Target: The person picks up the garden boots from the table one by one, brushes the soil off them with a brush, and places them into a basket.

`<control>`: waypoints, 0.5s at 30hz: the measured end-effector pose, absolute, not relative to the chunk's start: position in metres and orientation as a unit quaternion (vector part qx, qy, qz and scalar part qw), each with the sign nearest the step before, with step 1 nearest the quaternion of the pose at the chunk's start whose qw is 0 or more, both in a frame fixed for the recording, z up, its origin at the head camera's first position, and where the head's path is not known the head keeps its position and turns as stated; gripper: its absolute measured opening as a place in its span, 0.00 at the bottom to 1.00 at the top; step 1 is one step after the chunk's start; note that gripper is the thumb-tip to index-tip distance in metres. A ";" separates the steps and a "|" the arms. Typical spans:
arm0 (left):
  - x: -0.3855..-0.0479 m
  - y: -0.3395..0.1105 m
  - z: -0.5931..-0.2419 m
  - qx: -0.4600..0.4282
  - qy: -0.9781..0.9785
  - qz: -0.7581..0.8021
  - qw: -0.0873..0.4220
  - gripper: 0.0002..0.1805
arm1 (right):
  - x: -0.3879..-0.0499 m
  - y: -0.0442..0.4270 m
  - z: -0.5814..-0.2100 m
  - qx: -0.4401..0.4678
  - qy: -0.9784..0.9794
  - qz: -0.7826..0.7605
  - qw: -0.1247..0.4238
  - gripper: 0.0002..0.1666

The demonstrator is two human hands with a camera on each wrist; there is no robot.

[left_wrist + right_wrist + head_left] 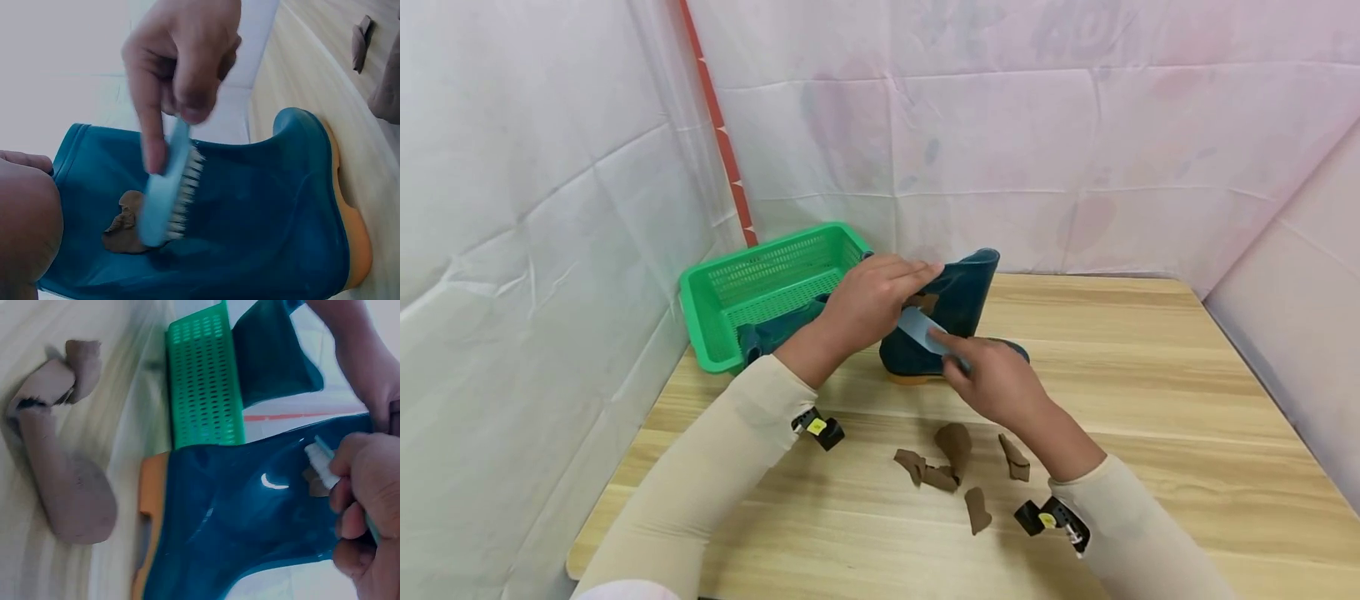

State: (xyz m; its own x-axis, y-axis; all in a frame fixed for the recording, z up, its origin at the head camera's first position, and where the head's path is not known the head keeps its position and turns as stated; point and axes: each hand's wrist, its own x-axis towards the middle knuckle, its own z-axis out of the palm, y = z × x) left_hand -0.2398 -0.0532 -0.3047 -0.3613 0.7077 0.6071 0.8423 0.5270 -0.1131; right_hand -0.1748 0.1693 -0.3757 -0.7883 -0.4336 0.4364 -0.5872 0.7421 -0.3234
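Note:
A dark teal rubber boot (967,302) with an orange sole stands on the table, its shaft upright. My left hand (871,302) grips the boot's top edge. Between the fingers of my right hand (1000,379) is a light blue scrub brush (164,200), index finger stretched along its back. The brush is at the shaft, beside a brown, mud-like patch (122,231) stuck there. White bristles show in the left wrist view. In the right wrist view the brush head (323,464) partly covers the patch.
A green perforated basket (700,321) stands at the back left, with a second teal boot (269,356) at it, partly hidden by my left arm. Several brown flat pieces (955,446) lie on the wooden table (1150,392) in front. White sheeting (1000,142) hangs behind.

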 end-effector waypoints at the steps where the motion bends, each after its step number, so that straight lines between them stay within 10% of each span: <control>1: -0.240 -0.053 -0.304 -0.473 -0.818 -0.108 0.308 0.27 | -0.174 0.169 -0.375 0.290 -0.909 0.231 0.190 0.27; 6: -0.240 -0.054 -0.303 -0.469 -0.818 -0.109 0.314 0.27 | -0.175 0.167 -0.371 0.311 -0.879 0.234 0.274 0.29; 15: -0.241 -0.054 -0.308 -0.476 -0.817 -0.104 0.310 0.24 | -0.179 0.170 -0.380 0.261 -0.929 0.218 0.149 0.26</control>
